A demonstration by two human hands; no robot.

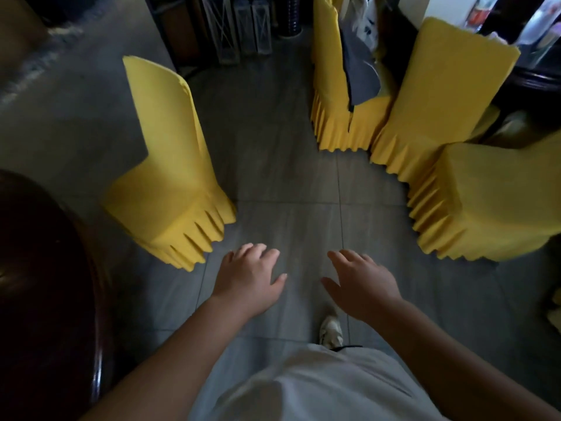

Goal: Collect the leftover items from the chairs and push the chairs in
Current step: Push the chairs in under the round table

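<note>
The grey tiled floor (pixel 282 165) fills most of the view, and 4 chairs in yellow pleated covers stand on it in a loose ring around an open gap. At the left edge curves a dark polished surface (pixel 45 268), probably the table the chairs belong to. The nearest chair (pixel 170 165) stands just beside it with its seat turned toward that surface and nothing on the seat, so it likely only needs pushing in. On the right, 3 more chairs crowd together: a near one (pixel 498 205) with a bare seat, a middle one (pixel 443 95) seen from behind, and a far one (pixel 331 86). Over the far chair hangs a dark grey cloth (pixel 361 71), with pale fabric or bags above it; these look like the leftover items to collect, though their exact kind is too blurred to tell. Behind them are dark shelves (pixel 243 22) holding boxes and other clutter.

Both hands are held out low over the floor, palms down, well apart from every chair. The left hand (pixel 249 281) has loose, spread fingers and holds nothing; the right hand (pixel 361 284) is likewise relaxed and empty. I judge the person is walking toward the chairs with hands ready to reach. A pale shoe (pixel 331 329) shows between the forearms, above a light garment
</note>
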